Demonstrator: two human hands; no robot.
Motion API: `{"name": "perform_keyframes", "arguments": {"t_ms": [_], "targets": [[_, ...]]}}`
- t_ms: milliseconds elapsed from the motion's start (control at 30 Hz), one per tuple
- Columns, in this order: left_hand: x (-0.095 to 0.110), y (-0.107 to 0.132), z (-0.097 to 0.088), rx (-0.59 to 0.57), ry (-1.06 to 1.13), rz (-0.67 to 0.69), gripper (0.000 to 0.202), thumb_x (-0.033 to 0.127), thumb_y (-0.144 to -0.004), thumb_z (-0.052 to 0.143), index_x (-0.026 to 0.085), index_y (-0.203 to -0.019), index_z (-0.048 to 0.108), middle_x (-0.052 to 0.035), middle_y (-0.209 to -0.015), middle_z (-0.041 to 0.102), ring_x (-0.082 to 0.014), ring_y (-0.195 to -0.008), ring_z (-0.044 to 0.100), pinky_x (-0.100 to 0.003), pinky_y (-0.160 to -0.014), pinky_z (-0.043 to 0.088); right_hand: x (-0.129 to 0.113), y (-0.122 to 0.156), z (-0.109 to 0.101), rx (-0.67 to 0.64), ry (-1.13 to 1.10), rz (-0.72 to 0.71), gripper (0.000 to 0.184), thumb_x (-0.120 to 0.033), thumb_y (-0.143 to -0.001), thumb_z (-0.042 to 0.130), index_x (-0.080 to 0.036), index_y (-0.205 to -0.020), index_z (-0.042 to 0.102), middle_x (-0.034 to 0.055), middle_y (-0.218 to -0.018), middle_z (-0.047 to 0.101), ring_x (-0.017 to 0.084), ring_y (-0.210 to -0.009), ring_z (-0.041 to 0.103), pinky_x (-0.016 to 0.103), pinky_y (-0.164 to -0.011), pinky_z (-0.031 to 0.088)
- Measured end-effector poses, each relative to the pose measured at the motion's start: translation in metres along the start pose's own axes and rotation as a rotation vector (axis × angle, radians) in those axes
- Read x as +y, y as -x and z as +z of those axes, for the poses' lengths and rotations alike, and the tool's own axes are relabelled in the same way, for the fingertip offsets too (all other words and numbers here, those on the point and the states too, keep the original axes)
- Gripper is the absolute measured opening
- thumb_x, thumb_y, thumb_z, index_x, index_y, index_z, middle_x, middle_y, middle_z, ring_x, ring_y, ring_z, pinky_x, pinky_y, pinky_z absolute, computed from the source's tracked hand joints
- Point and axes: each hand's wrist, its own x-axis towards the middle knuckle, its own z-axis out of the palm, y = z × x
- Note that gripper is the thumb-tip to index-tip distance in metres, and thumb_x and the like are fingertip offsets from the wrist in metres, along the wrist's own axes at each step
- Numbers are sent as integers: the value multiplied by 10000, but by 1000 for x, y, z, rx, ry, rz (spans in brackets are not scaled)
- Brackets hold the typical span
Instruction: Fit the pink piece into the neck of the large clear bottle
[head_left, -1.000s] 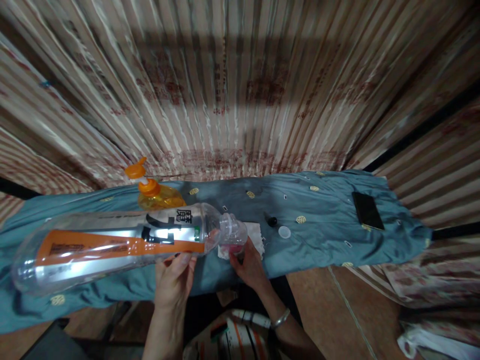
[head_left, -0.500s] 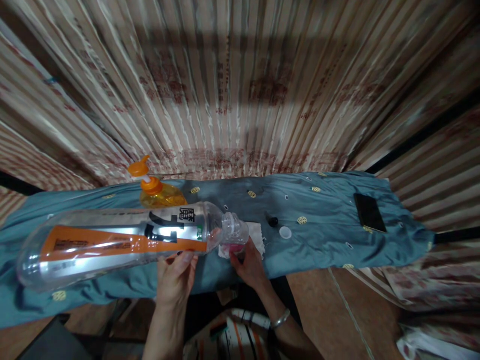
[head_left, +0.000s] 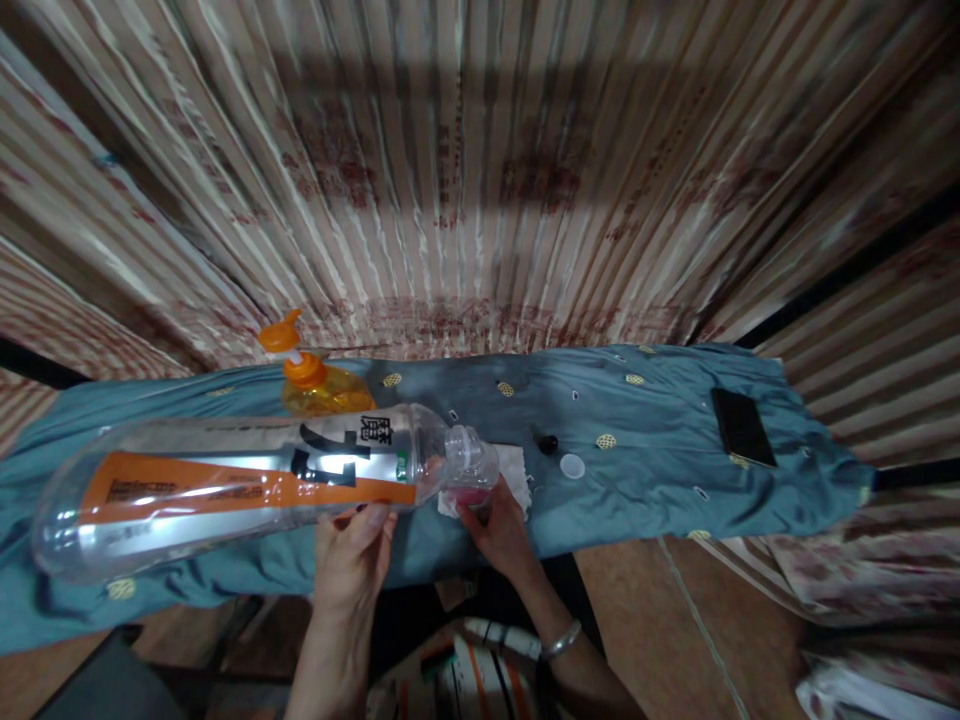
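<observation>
My left hand [head_left: 356, 545] is closed round the underside of a large clear plastic bottle [head_left: 247, 480] with an orange and silver label. The bottle lies nearly level, its neck pointing right. At its mouth, my right hand [head_left: 499, 530] grips a small clear container [head_left: 480, 468] with something pink at its lower part. Mouth and container meet or overlap; whether liquid passes between them I cannot tell. Beneath the container lies a white cloth or tissue [head_left: 516, 465]. Right of it are a small round whitish cap [head_left: 572, 466] and a small black object [head_left: 550, 443].
Behind the large bottle stands an orange pump bottle [head_left: 330, 390] with yellow liquid. A dark phone-like slab [head_left: 742, 425] lies at the right on the blue-green tablecloth [head_left: 652, 490]. A patterned curtain [head_left: 465, 200] hangs close behind the table.
Both hands, the large bottle and the small container keep almost the same positions. The whole view has shifted very slightly.
</observation>
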Motion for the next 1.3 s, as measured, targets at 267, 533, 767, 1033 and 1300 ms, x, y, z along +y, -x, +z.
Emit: {"name": "perform_keyframes", "arguments": {"t_ms": [267, 533, 767, 1033, 1300], "targets": [[-1, 1, -1, -20, -25, 4, 702, 368, -273, 987, 288, -917, 718, 29, -705, 709, -144, -483, 603, -329, -550, 603, 2, 0, 1, 8, 10, 3, 651, -354, -876, 692, -204, -1461, 449, 154, -1364, 639, 323, -1255, 632, 504, -1053, 537], [4, 3, 6, -52, -27, 3, 578, 271, -304, 938, 288, -828, 694, 7, -798, 733, -226, -672, 705, -329, -576, 606, 1, 0, -1, -5, -5, -2, 638, -368, -887, 688, -215, -1459, 453, 146, -1366, 640, 318, -1260, 629, 493, -1056, 536], [3, 2, 3, -60, -24, -8, 603, 256, -307, 934, 278, -864, 705, -5, -772, 721, -242, -701, 705, -291, -513, 568, 0, -1, -1, -8, 0, 10, 647, -383, -884, 688, -202, -1459, 453, 161, -1381, 631, 328, -1278, 618, 511, -1071, 522], [3, 3, 3, -45, -11, 3, 688, 281, -284, 970, 292, -921, 712, 32, -709, 705, -136, -495, 581, -314, -528, 585, 1, 0, 0, -10, -9, 9, 649, -364, -887, 687, -204, -1467, 444, 161, -1414, 611, 327, -1282, 616, 515, -1067, 525], [2, 3, 1, -60, 14, 19, 637, 282, -299, 986, 270, -860, 685, 70, -605, 636, -106, -455, 546, -235, -466, 529, 7, 1, 4, 9, 29, 11, 629, -381, -879, 696, -220, -1444, 472, 158, -1375, 633, 339, -1264, 626, 534, -1056, 529]]}}
